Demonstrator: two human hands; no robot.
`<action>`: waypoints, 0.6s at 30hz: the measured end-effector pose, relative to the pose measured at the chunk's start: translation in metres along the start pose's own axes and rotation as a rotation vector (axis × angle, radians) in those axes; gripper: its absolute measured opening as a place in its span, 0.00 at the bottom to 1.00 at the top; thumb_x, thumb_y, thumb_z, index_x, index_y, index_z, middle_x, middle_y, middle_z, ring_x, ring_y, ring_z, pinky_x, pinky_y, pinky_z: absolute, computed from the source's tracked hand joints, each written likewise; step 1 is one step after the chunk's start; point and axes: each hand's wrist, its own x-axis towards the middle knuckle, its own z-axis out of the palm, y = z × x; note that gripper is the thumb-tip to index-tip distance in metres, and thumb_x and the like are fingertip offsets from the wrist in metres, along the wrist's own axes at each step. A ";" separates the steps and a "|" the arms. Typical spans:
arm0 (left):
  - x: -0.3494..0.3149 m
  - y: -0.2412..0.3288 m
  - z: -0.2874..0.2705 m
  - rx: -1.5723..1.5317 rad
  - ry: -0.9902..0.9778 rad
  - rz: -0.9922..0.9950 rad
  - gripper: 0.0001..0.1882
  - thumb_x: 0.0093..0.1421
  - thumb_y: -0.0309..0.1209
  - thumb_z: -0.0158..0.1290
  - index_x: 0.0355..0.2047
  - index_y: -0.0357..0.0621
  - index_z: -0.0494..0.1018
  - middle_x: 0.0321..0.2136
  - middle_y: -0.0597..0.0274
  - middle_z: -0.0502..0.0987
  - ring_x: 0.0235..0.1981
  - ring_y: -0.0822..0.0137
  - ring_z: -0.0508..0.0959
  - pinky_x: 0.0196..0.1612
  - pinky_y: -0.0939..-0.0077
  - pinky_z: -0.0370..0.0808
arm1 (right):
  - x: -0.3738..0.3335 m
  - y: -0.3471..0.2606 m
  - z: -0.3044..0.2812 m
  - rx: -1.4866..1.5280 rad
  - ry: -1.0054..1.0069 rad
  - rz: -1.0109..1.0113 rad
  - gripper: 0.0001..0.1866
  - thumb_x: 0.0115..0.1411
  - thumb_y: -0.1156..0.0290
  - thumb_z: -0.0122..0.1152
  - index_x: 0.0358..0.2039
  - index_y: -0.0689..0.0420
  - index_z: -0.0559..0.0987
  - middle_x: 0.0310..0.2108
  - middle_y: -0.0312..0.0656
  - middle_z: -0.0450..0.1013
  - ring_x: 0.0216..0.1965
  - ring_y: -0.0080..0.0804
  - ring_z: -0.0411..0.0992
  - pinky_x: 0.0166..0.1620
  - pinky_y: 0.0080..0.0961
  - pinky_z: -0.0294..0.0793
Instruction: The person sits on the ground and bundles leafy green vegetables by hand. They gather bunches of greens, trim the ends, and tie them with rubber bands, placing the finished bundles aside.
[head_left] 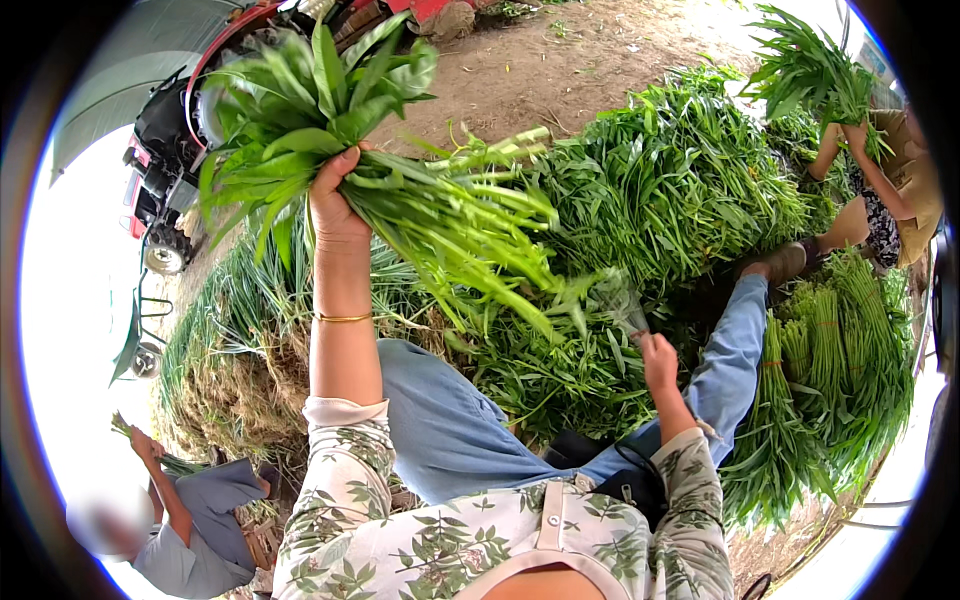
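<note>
My left hand (338,207), raised at the upper left, is closed around a thick bunch of water spinach (450,225). Its broad leaves point up and left, and the long pale stems fan out to the right. Lower and to the right, my right hand (658,362) grips a thin greyish tool (630,308), blurred by motion and blade-like in shape. That tool is close to the lower stem ends. Beneath both hands lies a loose heap of cut greens (560,370) between my legs.
A larger heap of greens (680,185) lies ahead, and tied bundles (825,340) are stacked at right. Rooted green onions (245,350) are piled at left. One person (895,190) holds greens at far right; another (195,530) sits lower left. A wheeled machine (170,200) stands upper left.
</note>
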 end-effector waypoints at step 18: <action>-0.018 -0.002 -0.035 -0.198 -0.542 -0.130 0.20 0.40 0.42 0.62 0.26 0.42 0.69 0.22 0.65 0.69 0.25 0.66 0.68 0.39 0.69 0.65 | 0.023 -0.062 0.009 -0.332 -0.655 -0.065 0.30 0.59 0.44 0.42 0.22 0.58 0.79 0.26 0.51 0.74 0.32 0.48 0.72 0.36 0.40 0.69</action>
